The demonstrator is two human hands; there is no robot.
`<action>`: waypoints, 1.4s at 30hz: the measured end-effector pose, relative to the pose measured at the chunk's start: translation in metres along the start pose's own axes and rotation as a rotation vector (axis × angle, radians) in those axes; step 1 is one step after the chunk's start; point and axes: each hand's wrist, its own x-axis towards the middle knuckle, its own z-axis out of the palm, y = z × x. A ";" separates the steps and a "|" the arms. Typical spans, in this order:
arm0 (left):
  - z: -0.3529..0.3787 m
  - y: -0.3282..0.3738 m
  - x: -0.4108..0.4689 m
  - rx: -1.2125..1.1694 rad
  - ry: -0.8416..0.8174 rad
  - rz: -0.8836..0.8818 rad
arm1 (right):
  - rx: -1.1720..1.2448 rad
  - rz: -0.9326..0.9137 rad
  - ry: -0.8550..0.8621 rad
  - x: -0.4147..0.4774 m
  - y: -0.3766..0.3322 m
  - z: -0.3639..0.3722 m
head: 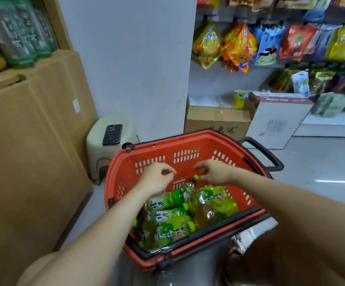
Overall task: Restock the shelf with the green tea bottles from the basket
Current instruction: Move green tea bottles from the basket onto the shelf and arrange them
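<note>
Green-capped, one upright tea bottle (195, 179) is approached by the right hand (212, 172); its grip is half curled and nothing is held. The left hand (157, 177) is likewise loosely curled and empty. Several green tea bottles (173, 213) are seen lying in the red basket (167, 153). Restocking is judged barely begun; every visible bottle is left to shelve.

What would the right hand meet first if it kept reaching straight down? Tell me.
Probably the green cap of the bottle lying just under the right hand in the red basket. Depth is unclear, so contact may be close already.
</note>
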 end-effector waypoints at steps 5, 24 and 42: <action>0.071 -0.049 0.057 0.228 -0.183 -0.102 | 0.226 0.104 0.028 0.063 0.047 0.069; 0.055 -0.009 0.155 -0.303 -0.229 0.058 | 0.903 0.049 0.155 0.115 0.077 0.075; 0.199 -0.086 0.181 0.204 -0.268 -0.184 | 0.616 0.384 0.412 0.115 0.109 0.065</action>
